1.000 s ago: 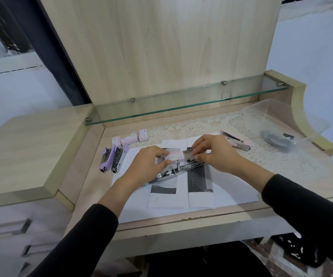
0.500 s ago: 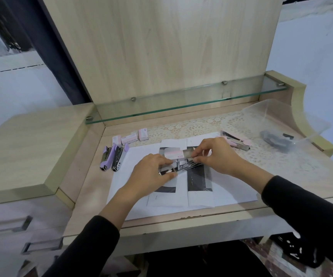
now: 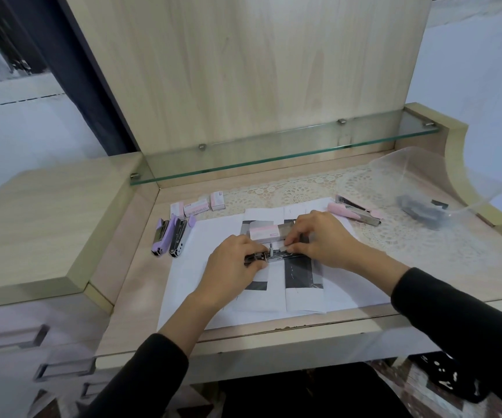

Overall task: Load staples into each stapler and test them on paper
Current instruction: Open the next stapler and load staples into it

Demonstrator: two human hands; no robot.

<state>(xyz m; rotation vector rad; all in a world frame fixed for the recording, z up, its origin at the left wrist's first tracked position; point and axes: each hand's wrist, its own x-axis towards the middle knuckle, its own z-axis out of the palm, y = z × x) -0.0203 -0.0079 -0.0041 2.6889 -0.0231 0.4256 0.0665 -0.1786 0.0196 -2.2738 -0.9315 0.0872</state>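
The open stapler (image 3: 273,257) is gripped steady by the left hand (image 3: 231,267). Staples (image 3: 287,229) are seemingly pinched in the right hand's (image 3: 325,239) fingers (image 3: 289,241), for loading.

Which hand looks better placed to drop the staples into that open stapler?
Probably the right hand: its fingertips seem to pinch the end of the pink staple box, just above the open stapler. The left hand grips the stapler's other end, steadying it on the paper.
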